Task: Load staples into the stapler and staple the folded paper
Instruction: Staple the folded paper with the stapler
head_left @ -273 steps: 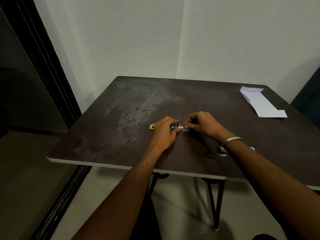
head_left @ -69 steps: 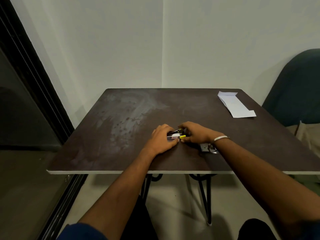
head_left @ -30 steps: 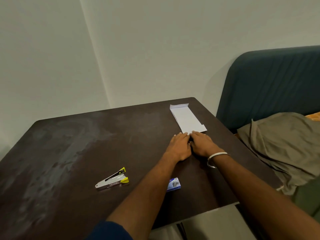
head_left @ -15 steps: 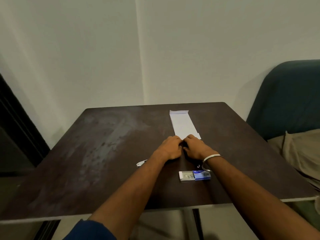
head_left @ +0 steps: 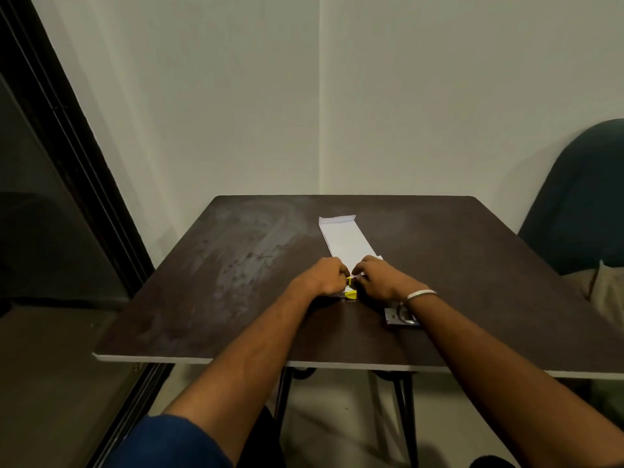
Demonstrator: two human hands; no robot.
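stapler (head_left: pixel 349 291): closed under left hand (head_left: pixel 323 276), yellow tips showing, at near end of the paper
folded paper (head_left: pixel 345 240): flat mid-table, near end pinned by right hand (head_left: pixel 377 278)
staple box (head_left: pixel 400 316): by right wrist, set aside
progress: loading looks done; staple not confirmed
left: press, release

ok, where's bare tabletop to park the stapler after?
Free: the table's whole left half, left of the left hand; also right of the paper. Crowded: near centre, where both hands, stapler and staple box cluster by the right hand.
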